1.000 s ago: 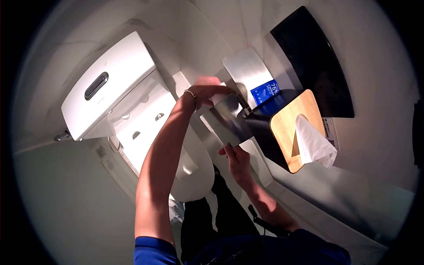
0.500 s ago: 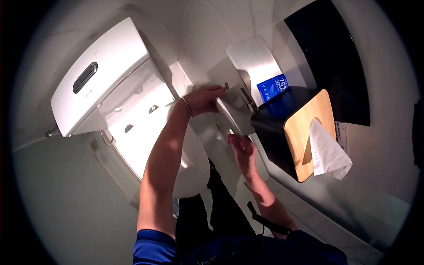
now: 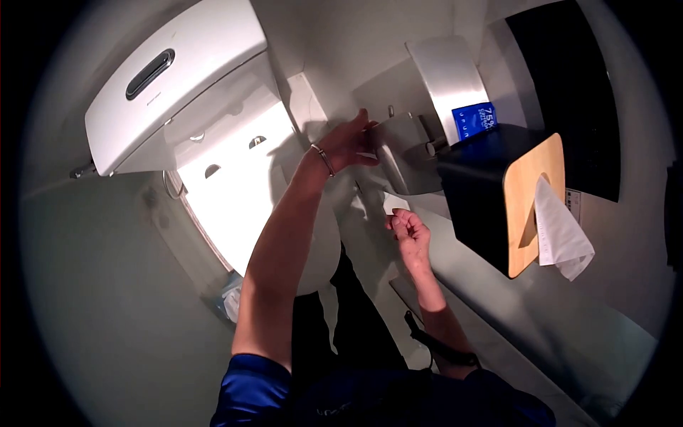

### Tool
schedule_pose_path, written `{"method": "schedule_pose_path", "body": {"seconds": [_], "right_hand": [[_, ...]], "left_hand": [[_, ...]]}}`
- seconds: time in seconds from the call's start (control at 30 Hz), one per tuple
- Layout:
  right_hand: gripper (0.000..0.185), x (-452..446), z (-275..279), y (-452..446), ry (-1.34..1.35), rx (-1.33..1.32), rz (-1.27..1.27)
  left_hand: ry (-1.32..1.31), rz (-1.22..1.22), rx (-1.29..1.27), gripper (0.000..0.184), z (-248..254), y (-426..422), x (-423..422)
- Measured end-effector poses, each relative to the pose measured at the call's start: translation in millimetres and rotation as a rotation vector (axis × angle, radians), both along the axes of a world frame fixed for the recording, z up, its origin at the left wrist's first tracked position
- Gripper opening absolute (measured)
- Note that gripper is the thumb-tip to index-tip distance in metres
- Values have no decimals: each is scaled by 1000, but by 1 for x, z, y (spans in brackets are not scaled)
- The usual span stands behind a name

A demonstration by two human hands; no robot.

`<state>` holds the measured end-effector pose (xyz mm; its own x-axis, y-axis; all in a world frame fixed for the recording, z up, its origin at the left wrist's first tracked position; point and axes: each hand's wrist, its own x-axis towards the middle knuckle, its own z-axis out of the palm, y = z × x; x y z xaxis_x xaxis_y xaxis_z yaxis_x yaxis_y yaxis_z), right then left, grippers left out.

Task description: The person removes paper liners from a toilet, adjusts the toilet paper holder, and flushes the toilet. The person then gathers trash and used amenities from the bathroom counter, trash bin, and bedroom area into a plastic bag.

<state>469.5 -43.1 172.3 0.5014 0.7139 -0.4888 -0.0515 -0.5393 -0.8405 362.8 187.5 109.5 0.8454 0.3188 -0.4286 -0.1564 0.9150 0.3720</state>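
My left hand point(image 3: 348, 144), with a bracelet at the wrist, is at the left edge of a metal toilet paper holder point(image 3: 409, 156) on the wall. Its fingers are spread apart; whether they touch the holder is hard to tell in the shade. Below the holder, my right hand point(image 3: 411, 238) pinches a small piece of white paper point(image 3: 395, 204) between thumb and fingers. A black tissue box point(image 3: 473, 203) with a wooden front point(image 3: 523, 220) stands to the right of both hands, a white tissue point(image 3: 562, 231) hanging from its slot.
A blue packet point(image 3: 474, 122) marked 75% lies behind the tissue box, against a metal plate point(image 3: 452, 78). On the left is a white toilet with its cistern point(image 3: 178, 78) and brightly lit lid point(image 3: 238, 185). A black panel point(image 3: 569, 92) is on the right wall.
The camera view has shifted, moving the fixtures. My left hand's fingers have spread at the holder's edge. More of the white paper shows above my right fingertips.
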Motion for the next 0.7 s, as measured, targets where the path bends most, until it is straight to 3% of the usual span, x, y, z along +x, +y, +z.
{"method": "schedule_pose_path", "body": {"seconds": [0.13, 0.17, 0.27, 0.33, 0.4, 0.43, 0.6, 0.67, 0.7], "right_hand": [[19, -1, -12, -7, 33, -30, 11], [18, 1, -16, -10, 38, -18, 21], [18, 4, -17, -21, 49, -32, 38], [18, 8, -12, -29, 58, -66, 42], [18, 12, -4, -37, 66, -110, 39], [19, 14, 4, -40, 50, -175, 60], [19, 20, 16, -69, 52, -171, 97], [19, 22, 24, -74, 54, -137, 146], [19, 22, 29, -76, 59, -113, 169]], "left_hand": [[53, 118, 11, 57, -14, -18, 3], [-13, 161, -26, 47, -20, -24, 1], [899, 520, 727, 36, -28, -75, -13], [1276, 674, 1054, 42, -40, -123, -54], [1600, 585, 1051, 49, -45, -169, -100], [1629, 480, 1060, 52, -40, -186, -117], [1564, 136, 1426, 69, -8, -229, -143], [1504, -96, 1496, 74, -12, -239, -143], [1553, -240, 1549, 74, -38, -243, -143]]}}
